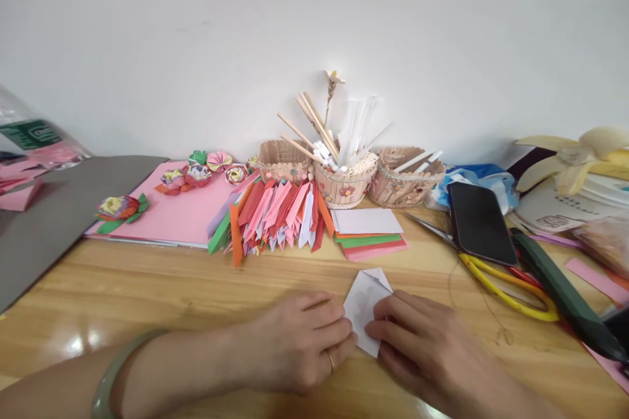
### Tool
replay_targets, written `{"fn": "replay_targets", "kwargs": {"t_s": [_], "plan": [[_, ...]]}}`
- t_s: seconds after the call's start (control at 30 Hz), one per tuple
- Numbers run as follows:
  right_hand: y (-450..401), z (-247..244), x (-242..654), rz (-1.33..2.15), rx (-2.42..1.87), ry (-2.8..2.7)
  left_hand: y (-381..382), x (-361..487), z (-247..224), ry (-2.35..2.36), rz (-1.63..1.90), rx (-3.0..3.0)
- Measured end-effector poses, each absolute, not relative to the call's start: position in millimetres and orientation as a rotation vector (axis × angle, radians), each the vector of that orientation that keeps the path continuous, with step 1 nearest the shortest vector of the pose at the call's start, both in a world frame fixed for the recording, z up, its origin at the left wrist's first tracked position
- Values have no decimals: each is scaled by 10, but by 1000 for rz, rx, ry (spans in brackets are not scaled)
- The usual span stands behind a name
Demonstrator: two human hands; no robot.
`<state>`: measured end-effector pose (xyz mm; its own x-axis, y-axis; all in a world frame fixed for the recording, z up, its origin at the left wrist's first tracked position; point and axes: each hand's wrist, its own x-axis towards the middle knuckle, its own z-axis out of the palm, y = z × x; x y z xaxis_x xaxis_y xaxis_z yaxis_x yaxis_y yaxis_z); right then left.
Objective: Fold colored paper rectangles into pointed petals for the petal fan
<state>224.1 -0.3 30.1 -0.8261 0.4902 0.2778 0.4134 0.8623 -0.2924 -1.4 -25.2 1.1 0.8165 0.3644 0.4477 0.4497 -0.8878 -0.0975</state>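
A small white paper (361, 304) with folded top corners lies on the wooden table between my two hands. My left hand (304, 340), wearing a ring, touches the paper's left edge with its fingers bent and together. On the right side of the paper rest the fingertips of my right hand (427, 340), its thumb hidden beneath. Behind the paper are a stack of coloured paper rectangles (371, 222) and a pile of folded paper strips (280, 216).
Three decorated baskets (346, 186) with sticks stand by the wall. Paper flowers (196, 173) sit on pink sheets (181, 219) at left. To the right lie a black phone (481, 222), yellow-handled scissors (511, 288), a green cutter (565, 294) and a banana peel (560, 157).
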Motion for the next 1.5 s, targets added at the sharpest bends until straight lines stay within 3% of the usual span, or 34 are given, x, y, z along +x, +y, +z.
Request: {"fn": "replay_targets", "kwargs": {"t_s": [0.27,0.47,1.17,1.5], "plan": [[57,361,2258,586,-666,-2740,-264,1,40,-670,-628,-2860],[0,259,2213,815,-991,-2557,-308,21,50,-843,-705,-3041],[33,268,2109,778,-1330,-2589,-357,52,-37,-870,-710,-2963],[78,238,2230,739,-1091,-2655,-375,89,-54,-945,-548,-2943]]}}
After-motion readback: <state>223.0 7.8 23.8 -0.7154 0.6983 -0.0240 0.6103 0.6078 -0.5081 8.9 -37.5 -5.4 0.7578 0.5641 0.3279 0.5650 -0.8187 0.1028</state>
